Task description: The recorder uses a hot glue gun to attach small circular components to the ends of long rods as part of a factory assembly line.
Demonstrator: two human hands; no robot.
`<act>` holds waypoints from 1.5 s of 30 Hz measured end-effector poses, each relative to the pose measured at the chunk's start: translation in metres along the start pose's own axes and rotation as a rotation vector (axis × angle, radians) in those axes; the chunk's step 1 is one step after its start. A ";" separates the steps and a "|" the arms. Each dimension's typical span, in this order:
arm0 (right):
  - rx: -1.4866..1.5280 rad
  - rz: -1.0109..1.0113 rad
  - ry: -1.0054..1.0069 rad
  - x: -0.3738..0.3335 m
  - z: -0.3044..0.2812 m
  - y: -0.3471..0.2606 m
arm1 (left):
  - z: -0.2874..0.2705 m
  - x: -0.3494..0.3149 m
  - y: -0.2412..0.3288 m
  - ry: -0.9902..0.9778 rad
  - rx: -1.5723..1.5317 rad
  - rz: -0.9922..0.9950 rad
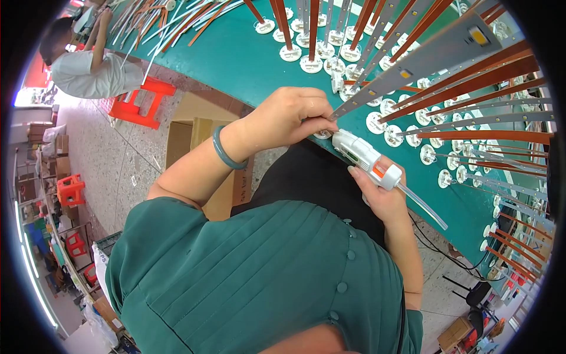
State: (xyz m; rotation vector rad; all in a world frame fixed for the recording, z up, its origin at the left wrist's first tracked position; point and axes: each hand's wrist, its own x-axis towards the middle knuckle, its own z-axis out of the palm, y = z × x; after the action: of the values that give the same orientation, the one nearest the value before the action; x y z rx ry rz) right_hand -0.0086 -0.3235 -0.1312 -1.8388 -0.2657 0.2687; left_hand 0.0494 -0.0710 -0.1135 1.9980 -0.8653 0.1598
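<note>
My left hand (298, 115) is closed in a pinch at the lower end of a grey LED strip (407, 74), which rises toward the upper right. Under those fingers, a round white base (322, 135) shows only in part. In my right hand (384, 199) is a white hot glue gun (357, 148) with an orange patch, and a clear glue stick (425, 207) juts from its back end. The gun's nose points at my left fingertips, close beside them. My right fingers are partly hidden behind the gun's body.
Rows of round white bases (394, 135) carrying upright brown and grey strips crowd the green table (218, 74). Loose strips (171, 23) lie at its far left. A cardboard box (180, 138) stands by my left arm. Beyond are a red stool (141, 103) and another person (88, 68).
</note>
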 end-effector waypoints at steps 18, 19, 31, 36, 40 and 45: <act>0.003 0.012 0.055 -0.008 -0.004 -0.005 | -0.005 0.002 0.012 -0.050 0.132 -0.044; 0.077 0.111 -0.021 -0.011 -0.011 -0.005 | -0.005 0.001 0.012 -0.051 0.154 -0.041; 0.134 0.120 -0.077 -0.011 -0.017 -0.002 | -0.001 0.004 0.022 -0.024 0.093 -0.092; 0.132 0.118 -0.042 -0.004 -0.010 -0.008 | 0.001 -0.004 0.016 0.036 0.041 -0.052; 0.100 0.101 -0.063 0.001 -0.008 -0.007 | 0.002 -0.006 0.017 0.049 0.035 -0.050; 0.068 0.061 -0.034 0.004 -0.004 -0.005 | 0.000 -0.006 0.019 0.011 0.049 -0.101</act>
State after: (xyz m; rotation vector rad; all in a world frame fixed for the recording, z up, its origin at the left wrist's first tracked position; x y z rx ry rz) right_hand -0.0035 -0.3248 -0.1250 -1.7782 -0.2222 0.3478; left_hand 0.0333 -0.0742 -0.1026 2.0795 -0.7584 0.1352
